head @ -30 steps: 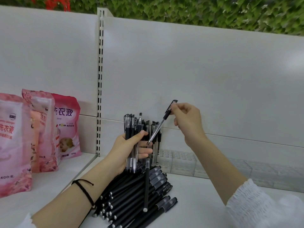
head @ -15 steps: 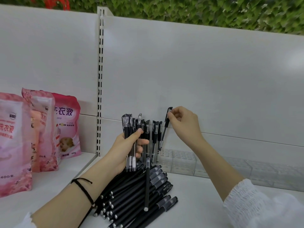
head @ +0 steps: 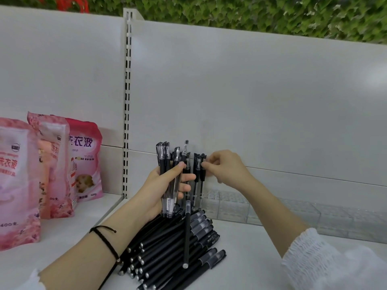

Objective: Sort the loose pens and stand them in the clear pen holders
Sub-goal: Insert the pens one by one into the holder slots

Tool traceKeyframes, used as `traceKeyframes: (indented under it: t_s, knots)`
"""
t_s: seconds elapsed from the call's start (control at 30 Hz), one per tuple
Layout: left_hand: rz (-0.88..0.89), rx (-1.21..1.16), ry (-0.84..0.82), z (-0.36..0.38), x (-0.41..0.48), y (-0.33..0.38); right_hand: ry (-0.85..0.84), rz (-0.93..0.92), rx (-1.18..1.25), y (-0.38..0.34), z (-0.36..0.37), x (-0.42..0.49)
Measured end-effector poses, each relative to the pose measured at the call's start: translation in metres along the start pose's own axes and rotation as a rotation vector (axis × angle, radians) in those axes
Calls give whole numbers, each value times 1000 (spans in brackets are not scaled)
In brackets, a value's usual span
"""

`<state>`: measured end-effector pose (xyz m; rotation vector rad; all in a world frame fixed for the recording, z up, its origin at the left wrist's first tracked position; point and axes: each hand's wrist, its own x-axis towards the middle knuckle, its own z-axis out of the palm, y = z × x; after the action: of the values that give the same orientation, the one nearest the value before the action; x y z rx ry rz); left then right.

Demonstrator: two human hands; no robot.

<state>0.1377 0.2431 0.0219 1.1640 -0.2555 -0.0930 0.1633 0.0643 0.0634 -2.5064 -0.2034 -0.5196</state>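
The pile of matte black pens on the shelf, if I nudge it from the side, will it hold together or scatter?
Probably scatter. The pile of matte black pens is loosely stacked round barrels, so they would likely roll. One pen lies crosswise on top and would probably slide off first. The shelf looks smooth, giving little grip.

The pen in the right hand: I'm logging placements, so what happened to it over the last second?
The right hand lowered the pen from a tilt above the bundle to upright in the clear pen holder beside the standing pens, fingertips still on its cap. The left hand kept its bundle; the black pile stayed put.
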Motion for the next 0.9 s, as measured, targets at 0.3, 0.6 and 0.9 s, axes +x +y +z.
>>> traceKeyframes:
  t_s: [0.3, 0.6, 0.9]
  knots:
    - [-9, 39, -91, 4, -3, -3, 102, 2, 406, -20, -15, -9]
    - [21, 38, -91, 4, -3, -4, -168, 31, 725, -23, -21, -12]
    - [73, 67, 98, -2, 4, -5, 83, 104, 858, -12, -41, -3]
